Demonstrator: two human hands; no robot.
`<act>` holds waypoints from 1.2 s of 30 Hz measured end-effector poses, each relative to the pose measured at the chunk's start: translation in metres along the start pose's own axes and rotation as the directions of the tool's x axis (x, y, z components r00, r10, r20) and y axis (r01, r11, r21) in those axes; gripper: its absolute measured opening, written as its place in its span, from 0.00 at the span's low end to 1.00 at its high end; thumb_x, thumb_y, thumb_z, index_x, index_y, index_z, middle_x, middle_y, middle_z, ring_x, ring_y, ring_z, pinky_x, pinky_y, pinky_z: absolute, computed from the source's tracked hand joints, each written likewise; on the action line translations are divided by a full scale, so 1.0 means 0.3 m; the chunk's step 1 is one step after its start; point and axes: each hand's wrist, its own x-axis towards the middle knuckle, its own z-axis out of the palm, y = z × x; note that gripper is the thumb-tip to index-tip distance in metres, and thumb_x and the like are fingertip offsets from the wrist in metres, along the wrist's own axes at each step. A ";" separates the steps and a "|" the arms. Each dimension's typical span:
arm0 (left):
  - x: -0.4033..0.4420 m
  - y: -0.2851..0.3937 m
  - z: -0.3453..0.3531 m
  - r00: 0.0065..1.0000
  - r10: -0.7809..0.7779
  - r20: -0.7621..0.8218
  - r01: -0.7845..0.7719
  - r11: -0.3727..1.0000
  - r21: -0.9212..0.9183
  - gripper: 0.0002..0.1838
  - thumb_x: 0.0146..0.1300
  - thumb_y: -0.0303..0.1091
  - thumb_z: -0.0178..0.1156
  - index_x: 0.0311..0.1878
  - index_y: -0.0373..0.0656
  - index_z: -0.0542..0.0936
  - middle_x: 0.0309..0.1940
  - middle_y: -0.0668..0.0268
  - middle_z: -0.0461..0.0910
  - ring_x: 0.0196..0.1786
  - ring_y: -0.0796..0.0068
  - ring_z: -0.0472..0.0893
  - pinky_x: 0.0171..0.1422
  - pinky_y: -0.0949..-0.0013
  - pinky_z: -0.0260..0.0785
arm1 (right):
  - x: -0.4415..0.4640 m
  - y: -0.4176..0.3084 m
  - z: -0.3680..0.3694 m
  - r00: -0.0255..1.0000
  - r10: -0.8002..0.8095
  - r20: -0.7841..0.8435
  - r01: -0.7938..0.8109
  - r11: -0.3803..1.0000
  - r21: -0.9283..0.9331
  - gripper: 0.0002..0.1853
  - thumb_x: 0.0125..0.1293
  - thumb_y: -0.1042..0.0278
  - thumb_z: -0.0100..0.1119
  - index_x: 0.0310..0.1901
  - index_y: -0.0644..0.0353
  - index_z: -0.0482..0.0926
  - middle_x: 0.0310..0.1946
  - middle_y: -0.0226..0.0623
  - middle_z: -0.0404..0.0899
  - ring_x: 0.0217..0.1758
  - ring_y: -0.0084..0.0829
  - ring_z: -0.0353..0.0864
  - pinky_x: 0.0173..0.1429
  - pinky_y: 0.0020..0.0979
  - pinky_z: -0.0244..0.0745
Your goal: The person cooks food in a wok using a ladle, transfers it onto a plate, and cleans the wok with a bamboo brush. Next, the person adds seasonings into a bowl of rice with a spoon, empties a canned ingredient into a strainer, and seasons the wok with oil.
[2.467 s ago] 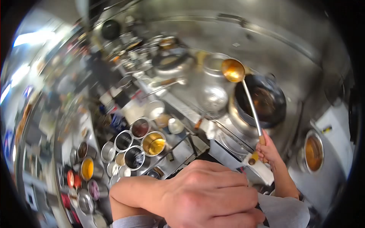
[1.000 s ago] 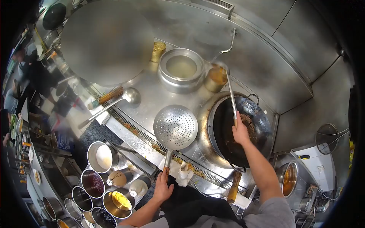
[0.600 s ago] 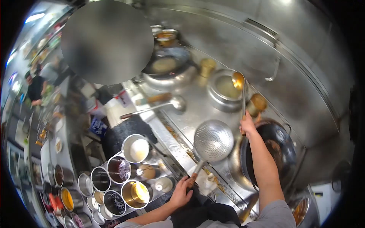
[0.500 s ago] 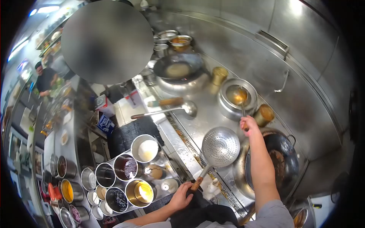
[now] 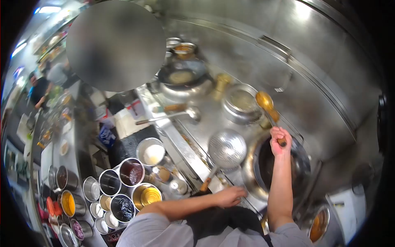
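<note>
My right hand (image 5: 281, 141) is closed around the wooden-ended handle of a ladle (image 5: 264, 100). The ladle's bowl, golden and shiny, is raised beside the rim of a round metal pot (image 5: 242, 102) with liquid in it. Below my right hand and forearm, a dark wok (image 5: 303, 164) sits on the burner, partly hidden by the arm. My left hand (image 5: 231, 196) is low at the stove's front edge, left of the wok, palm down with its fingers reaching rightward; they are slightly blurred and nothing shows in them. A perforated skimmer (image 5: 227, 148) lies left of the wok.
Another ladle (image 5: 192, 114) lies farther along the stove near a second wok (image 5: 183, 74). Several metal containers of sauces and seasonings, one with yellow liquid (image 5: 150, 196), stand at the left. Another person (image 5: 40, 90) is at the far-left counter. A steel wall backs the stove.
My right hand has lifted the ladle out of the pot and brought it right, towards the wok. My left hand has left the skimmer's handle end and moved right. The view has shifted slightly.
</note>
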 end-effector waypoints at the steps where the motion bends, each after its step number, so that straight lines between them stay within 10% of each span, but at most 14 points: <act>1: 0.102 0.036 0.034 0.998 0.059 0.028 -0.061 0.995 0.074 0.22 0.56 0.29 0.59 0.56 0.40 0.74 0.57 0.51 0.71 0.61 0.52 0.70 0.68 0.57 0.62 | -0.095 -0.005 0.032 0.998 0.056 0.036 -0.055 0.998 -0.014 0.07 0.64 0.77 0.49 0.38 0.69 0.62 0.27 0.31 0.64 0.24 0.17 0.70 0.26 0.17 0.72; 4: 0.365 0.116 0.230 0.944 0.306 -0.122 -0.280 0.940 0.193 0.22 0.48 0.30 0.62 0.50 0.41 0.77 0.53 0.53 0.74 0.56 0.53 0.73 0.67 0.56 0.63 | -0.344 -0.050 0.068 0.990 0.114 0.085 -0.105 0.988 -0.110 0.08 0.65 0.76 0.50 0.38 0.71 0.64 0.25 0.29 0.65 0.24 0.18 0.68 0.26 0.17 0.68; 6: 0.558 0.196 0.397 0.987 0.078 0.139 -0.112 0.959 0.259 0.16 0.49 0.32 0.62 0.44 0.45 0.80 0.40 0.60 0.78 0.46 0.54 0.77 0.53 0.52 0.68 | -0.568 -0.160 0.040 1.000 0.015 -0.025 -0.020 0.975 -0.223 0.09 0.63 0.78 0.51 0.38 0.78 0.66 0.25 0.30 0.65 0.23 0.19 0.68 0.25 0.19 0.65; 10: 0.600 0.236 0.529 0.915 0.240 -0.325 -0.077 0.894 0.442 0.09 0.55 0.33 0.60 0.40 0.45 0.78 0.38 0.61 0.77 0.41 0.58 0.76 0.45 0.55 0.66 | -0.863 -0.272 -0.001 0.939 -0.037 -0.343 -0.034 0.979 -0.200 0.08 0.62 0.80 0.51 0.34 0.63 0.62 0.23 0.32 0.65 0.23 0.21 0.68 0.24 0.20 0.67; 14: 0.648 0.113 0.562 0.955 0.080 -0.285 0.094 0.830 0.550 0.04 0.59 0.33 0.57 0.36 0.46 0.76 0.35 0.62 0.79 0.41 0.59 0.77 0.46 0.55 0.66 | -1.108 -0.299 -0.060 0.880 -0.299 -0.370 0.023 0.805 -0.593 0.09 0.61 0.80 0.52 0.38 0.59 0.62 0.24 0.33 0.67 0.21 0.21 0.68 0.24 0.21 0.68; 16: 0.640 0.062 0.550 0.973 0.000 -0.230 0.138 0.803 0.580 0.03 0.62 0.34 0.54 0.34 0.47 0.75 0.31 0.64 0.81 0.40 0.61 0.79 0.46 0.54 0.66 | -1.229 -0.323 -0.061 0.856 -0.309 -0.415 -0.155 0.611 -0.776 0.32 0.62 0.79 0.53 0.68 0.55 0.57 0.25 0.31 0.68 0.21 0.19 0.68 0.21 0.19 0.65; 17: 0.638 0.034 0.537 0.973 -0.007 -0.230 0.144 0.799 0.584 0.03 0.62 0.34 0.54 0.34 0.47 0.75 0.31 0.64 0.81 0.40 0.61 0.79 0.46 0.54 0.66 | -1.287 -0.320 -0.067 0.859 -0.301 -0.414 -0.157 0.616 -0.772 0.32 0.62 0.79 0.53 0.68 0.55 0.57 0.25 0.31 0.68 0.21 0.19 0.68 0.21 0.19 0.65; 19: 0.639 -0.006 0.515 0.975 -0.023 -0.221 0.147 0.814 0.562 0.04 0.60 0.33 0.52 0.35 0.47 0.76 0.29 0.62 0.82 0.39 0.60 0.80 0.48 0.55 0.64 | -1.395 -0.301 -0.093 0.843 -0.399 -0.360 -0.317 0.172 -0.933 0.43 0.62 0.79 0.52 0.75 0.51 0.43 0.24 0.31 0.68 0.20 0.19 0.67 0.20 0.23 0.65; 24: 0.615 0.011 0.494 0.964 0.040 -0.262 0.118 0.821 0.559 0.04 0.60 0.33 0.54 0.34 0.47 0.76 0.29 0.62 0.82 0.39 0.59 0.80 0.48 0.55 0.64 | -1.543 -0.247 -0.417 0.801 -0.595 -0.064 -0.428 -0.495 -0.756 0.45 0.62 0.77 0.53 0.76 0.42 0.41 0.29 0.37 0.75 0.29 0.32 0.77 0.37 0.33 0.74; 28: 0.589 -0.018 0.469 0.982 0.081 -0.172 0.020 0.857 0.514 0.03 0.59 0.32 0.56 0.35 0.45 0.78 0.34 0.61 0.81 0.42 0.58 0.79 0.49 0.55 0.65 | -1.504 -0.205 -0.758 0.785 -0.619 0.005 -0.422 -0.542 -0.727 0.44 0.59 0.79 0.52 0.76 0.44 0.44 0.36 0.44 0.78 0.40 0.44 0.78 0.50 0.39 0.72; 30: 0.533 -0.007 0.388 0.961 0.204 -0.184 -0.136 0.935 0.327 0.10 0.56 0.28 0.60 0.42 0.43 0.79 0.46 0.56 0.78 0.51 0.56 0.76 0.55 0.55 0.66 | -1.390 -0.219 -0.741 0.810 -0.512 0.285 -0.241 -0.735 -0.634 0.44 0.60 0.80 0.51 0.76 0.42 0.45 0.33 0.38 0.76 0.31 0.36 0.78 0.39 0.35 0.74; 34: 0.313 -0.066 0.212 0.891 0.136 -0.433 -0.009 0.959 0.284 0.22 0.53 0.26 0.63 0.54 0.41 0.76 0.57 0.51 0.71 0.60 0.47 0.70 0.66 0.56 0.63 | -1.025 -0.200 -0.336 0.800 -0.598 0.048 -0.270 -0.430 -0.861 0.44 0.63 0.84 0.48 0.75 0.36 0.44 0.24 0.27 0.66 0.16 0.18 0.63 0.18 0.23 0.62; 36: 0.136 -0.183 0.151 0.820 -0.186 -0.541 0.329 0.927 0.179 0.22 0.53 0.28 0.63 0.54 0.40 0.75 0.56 0.49 0.71 0.60 0.45 0.69 0.65 0.56 0.63 | -0.792 -0.179 -0.166 0.831 -0.537 -0.146 -0.216 -0.070 -0.974 0.43 0.64 0.81 0.50 0.75 0.36 0.44 0.27 0.31 0.71 0.22 0.24 0.71 0.26 0.30 0.72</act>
